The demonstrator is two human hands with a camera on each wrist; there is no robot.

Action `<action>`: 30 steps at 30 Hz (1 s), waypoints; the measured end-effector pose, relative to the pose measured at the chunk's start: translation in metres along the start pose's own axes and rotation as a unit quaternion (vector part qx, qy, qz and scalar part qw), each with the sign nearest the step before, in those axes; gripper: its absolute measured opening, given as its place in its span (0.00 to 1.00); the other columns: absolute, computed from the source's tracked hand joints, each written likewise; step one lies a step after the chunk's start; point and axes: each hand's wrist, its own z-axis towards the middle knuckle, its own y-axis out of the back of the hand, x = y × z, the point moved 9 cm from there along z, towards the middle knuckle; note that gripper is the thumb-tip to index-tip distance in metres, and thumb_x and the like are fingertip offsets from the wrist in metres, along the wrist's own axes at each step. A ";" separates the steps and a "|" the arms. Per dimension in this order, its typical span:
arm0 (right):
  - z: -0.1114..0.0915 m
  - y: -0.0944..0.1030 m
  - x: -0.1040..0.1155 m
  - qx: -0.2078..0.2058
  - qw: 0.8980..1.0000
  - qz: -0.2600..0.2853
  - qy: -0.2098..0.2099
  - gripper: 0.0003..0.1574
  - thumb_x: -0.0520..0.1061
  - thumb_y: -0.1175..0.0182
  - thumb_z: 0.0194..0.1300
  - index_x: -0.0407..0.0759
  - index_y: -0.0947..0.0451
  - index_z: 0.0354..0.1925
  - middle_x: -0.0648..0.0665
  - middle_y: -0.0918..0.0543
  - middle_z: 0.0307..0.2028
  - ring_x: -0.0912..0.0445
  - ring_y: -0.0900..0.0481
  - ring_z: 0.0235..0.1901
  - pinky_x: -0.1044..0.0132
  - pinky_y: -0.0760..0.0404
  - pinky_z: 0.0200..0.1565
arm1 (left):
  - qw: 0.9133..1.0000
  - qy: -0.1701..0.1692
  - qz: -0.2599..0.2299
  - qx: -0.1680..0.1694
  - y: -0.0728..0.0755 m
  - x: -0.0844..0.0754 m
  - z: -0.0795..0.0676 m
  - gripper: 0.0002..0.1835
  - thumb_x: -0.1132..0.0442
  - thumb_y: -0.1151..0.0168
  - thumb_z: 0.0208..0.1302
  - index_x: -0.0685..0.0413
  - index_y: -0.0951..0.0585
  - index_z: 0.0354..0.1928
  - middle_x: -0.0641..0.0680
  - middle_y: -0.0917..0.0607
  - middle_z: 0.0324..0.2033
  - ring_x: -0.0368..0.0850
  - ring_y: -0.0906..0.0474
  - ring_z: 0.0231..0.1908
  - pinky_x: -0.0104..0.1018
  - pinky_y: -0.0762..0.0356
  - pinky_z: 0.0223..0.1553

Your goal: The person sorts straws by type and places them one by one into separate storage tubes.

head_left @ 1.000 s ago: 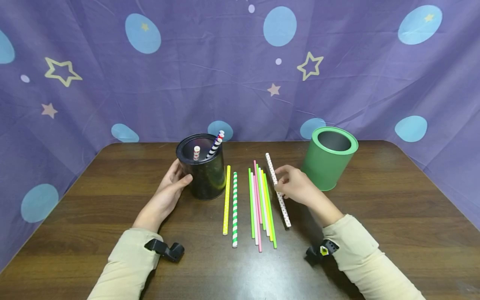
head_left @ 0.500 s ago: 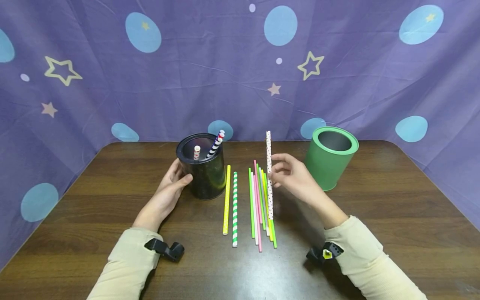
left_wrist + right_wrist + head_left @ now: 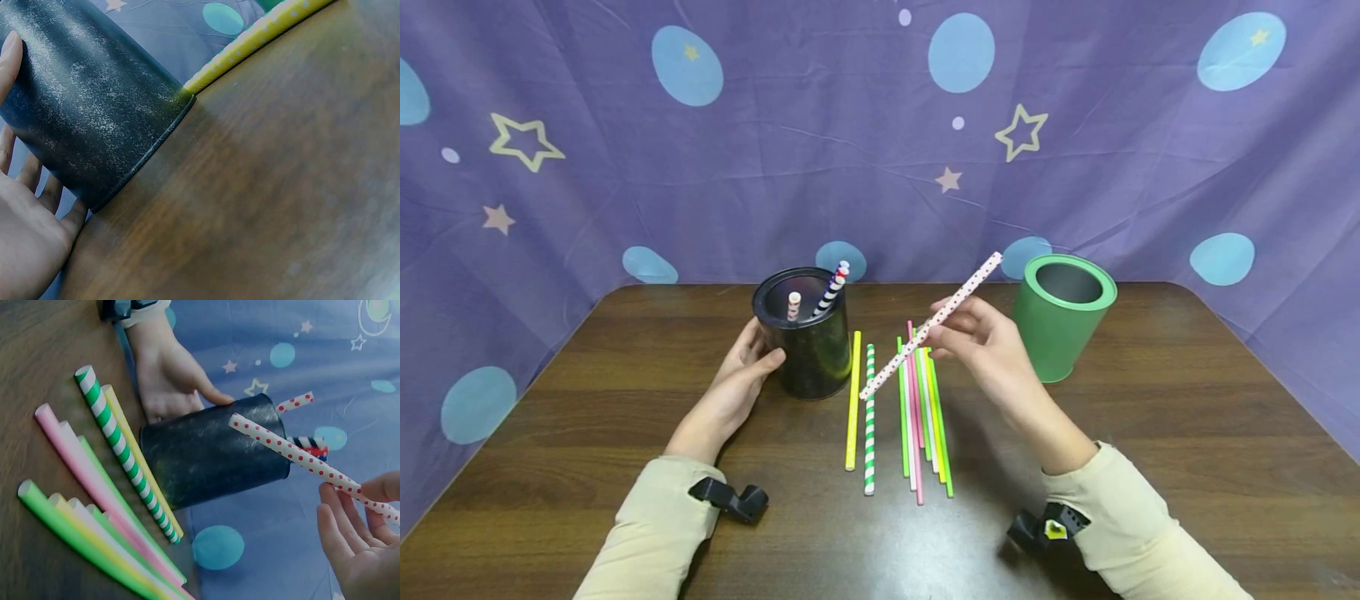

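Note:
My left hand (image 3: 737,383) holds the black can (image 3: 812,358) by its left side, thumb in front and fingers behind. Several patterned paper straws (image 3: 831,292) lean inside the can, their ends above the rim. Between thumb and fingertips, my right hand (image 3: 988,350) pinches a white paper straw with red dots (image 3: 281,447). That straw is held tilted in the air above the other straws, its lower end toward the black can. A yellow dotted straw (image 3: 853,408) and a green-and-white striped straw (image 3: 869,442) lie on the table right of the can.
Several thinner straws (image 3: 917,417) in green, white, pink and yellow lie side by side mid-table. A green can (image 3: 1048,333) with a dark inside stands at the right, behind the right hand. A purple patterned cloth (image 3: 865,125) hangs along the table's back edge.
The right hand has lifted the dotted straw off the table, moved it slightly left and turned it so its lower end points left. The left hand and the black can have stayed put.

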 end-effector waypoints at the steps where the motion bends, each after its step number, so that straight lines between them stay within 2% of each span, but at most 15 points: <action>1: -0.001 0.000 0.003 -0.004 1.000 0.008 0.009 0.18 0.29 0.41 0.64 0.27 0.27 0.53 0.41 0.15 0.40 0.56 0.15 0.35 0.56 0.17 0.45 | 1.000 0.000 0.000 0.000 0.000 0.000 0.000 0.45 0.63 0.36 0.67 0.52 0.52 0.78 0.51 0.43 0.71 0.43 0.49 0.70 0.40 0.52 0.69; 5: -0.005 -0.001 0.015 -0.019 0.998 0.036 0.047 0.15 0.28 0.41 0.64 0.28 0.26 0.50 0.43 0.14 0.38 0.53 0.14 0.36 0.51 0.18 0.47 | 1.000 -0.003 0.001 0.000 0.001 0.000 -0.001 0.45 0.63 0.35 0.67 0.51 0.51 0.78 0.49 0.41 0.69 0.42 0.48 0.69 0.39 0.51 0.68; 12: -0.010 -0.001 0.031 -0.024 0.994 0.058 0.089 0.10 0.28 0.39 0.64 0.33 0.24 0.44 0.44 0.13 0.36 0.49 0.13 0.37 0.51 0.18 0.47 | 1.000 -0.006 -0.005 0.000 0.001 0.001 0.000 0.43 0.64 0.35 0.66 0.49 0.48 0.77 0.46 0.39 0.68 0.42 0.47 0.68 0.37 0.50 0.67; 18: -0.011 -0.003 0.040 -0.030 0.992 0.062 0.110 0.10 0.28 0.37 0.62 0.34 0.23 0.42 0.42 0.12 0.38 0.49 0.13 0.40 0.52 0.18 0.47 | 1.000 -0.004 -0.005 -0.001 0.001 0.001 0.000 0.44 0.63 0.34 0.66 0.51 0.49 0.77 0.47 0.37 0.67 0.41 0.46 0.68 0.38 0.50 0.68; 21: -0.010 -0.009 0.044 -0.029 0.989 0.076 0.121 0.10 0.27 0.38 0.62 0.35 0.24 0.41 0.41 0.12 0.39 0.49 0.13 0.40 0.52 0.18 0.47 | 1.000 -0.005 -0.002 -0.003 0.000 0.000 0.000 0.45 0.63 0.34 0.66 0.52 0.50 0.77 0.49 0.39 0.68 0.42 0.46 0.68 0.38 0.50 0.69; 25: -0.002 -0.024 0.050 -0.015 0.988 0.066 0.141 0.09 0.27 0.37 0.62 0.35 0.23 0.40 0.42 0.13 0.39 0.52 0.14 0.39 0.59 0.17 0.45 | 1.000 -0.005 -0.002 -0.005 0.000 -0.001 0.000 0.47 0.63 0.34 0.65 0.54 0.52 0.78 0.54 0.43 0.72 0.43 0.48 0.70 0.40 0.53 0.70; 30: 0.008 -0.044 0.053 0.014 0.984 0.053 0.169 0.10 0.25 0.38 0.61 0.26 0.23 0.42 0.42 0.14 0.38 0.55 0.15 0.38 0.62 0.18 0.44 | 1.000 -0.006 -0.003 -0.004 0.000 -0.001 0.000 0.48 0.63 0.33 0.65 0.55 0.53 0.78 0.57 0.46 0.74 0.46 0.51 0.72 0.43 0.55 0.71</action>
